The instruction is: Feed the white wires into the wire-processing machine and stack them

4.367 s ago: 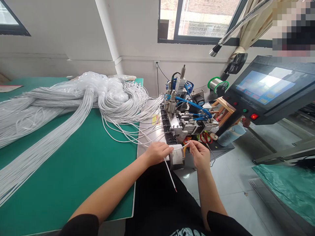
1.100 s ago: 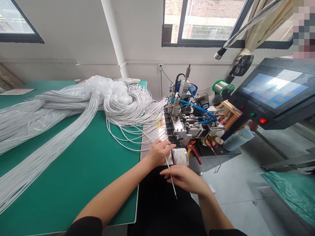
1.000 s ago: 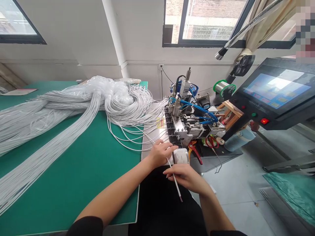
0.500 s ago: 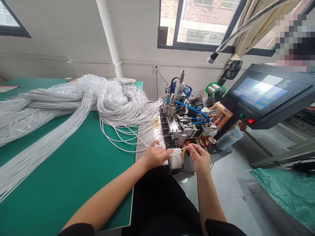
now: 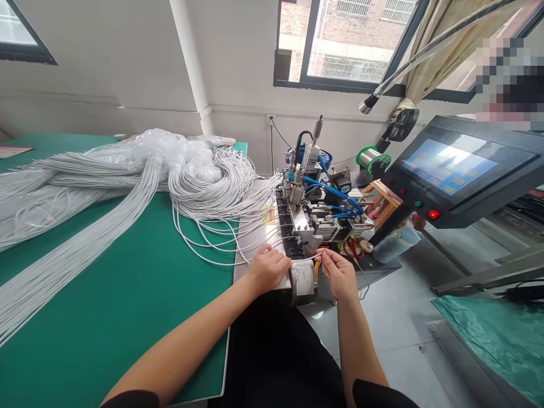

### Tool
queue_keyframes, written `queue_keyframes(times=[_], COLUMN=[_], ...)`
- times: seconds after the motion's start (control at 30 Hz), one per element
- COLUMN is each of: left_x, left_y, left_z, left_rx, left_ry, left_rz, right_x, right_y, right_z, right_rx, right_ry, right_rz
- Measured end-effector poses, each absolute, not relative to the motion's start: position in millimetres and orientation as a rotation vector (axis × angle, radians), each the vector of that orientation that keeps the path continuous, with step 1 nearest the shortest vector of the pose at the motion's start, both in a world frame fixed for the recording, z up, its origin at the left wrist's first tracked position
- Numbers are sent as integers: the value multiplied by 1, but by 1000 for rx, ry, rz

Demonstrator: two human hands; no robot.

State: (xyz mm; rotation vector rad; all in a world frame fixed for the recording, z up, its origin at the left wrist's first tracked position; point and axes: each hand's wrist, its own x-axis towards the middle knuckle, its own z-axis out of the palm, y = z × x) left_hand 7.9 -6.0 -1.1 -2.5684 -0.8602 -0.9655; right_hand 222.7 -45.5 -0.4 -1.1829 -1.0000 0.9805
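Observation:
A thin white cable [image 5: 306, 259] runs between my two hands, just above the front end of a machine. My right hand [image 5: 339, 273] pinches its end between thumb and fingertips. My left hand [image 5: 267, 268] is closed around the same cable farther back, over the metal plate [image 5: 244, 277]. Ahead of my hands stands the machine [image 5: 304, 218], with metal cylinders, blue air hoses and a black row of holders that several white cables lead into. A motor with a white label [image 5: 304, 279] sits right below the held cable.
Coiled white cables [image 5: 212, 190] and a long cable bundle [image 5: 97, 243] lie on the green table [image 5: 170, 306] to the left. A control screen [image 5: 450, 161] and solder wire spool [image 5: 373, 157] stand to the right. Another person is partly visible at upper right.
My right hand has moved slightly left, toward my left hand, still pinching the cable end. The fingers of my left hand have curled in more. The view has shifted a little.

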Motion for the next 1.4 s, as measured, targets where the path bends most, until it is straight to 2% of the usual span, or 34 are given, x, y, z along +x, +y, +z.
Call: queue_keyframes(times=[0.2,0.43,0.7,0.93,1.27,1.4], left_x=[9,9,11,11,10,10], left_y=[-3,-4,-7,-7,-8,-8], left_z=[-1,0,2,1,3,3], left_rx=[-2567,-2548,-2537,-2545,-2564,-2568], left_ry=[-962,-1061,-1257,-1305,-1299,-1310], left_rz=[-960,-916,-843,-838,-820,-819], right_x=[234,237,232,229,222,221], right_y=[-33,-18,-7,0,6,2], right_z=[1,-5,-11,-21,-42,-41], right_rx=[-1219,-1451,-1454,-1380,-1269,-1254], right_ry=[-1058,-1448,-1652,-1607,-1137,-1081], right_rz=[1130,815,642,737,1190,1195])
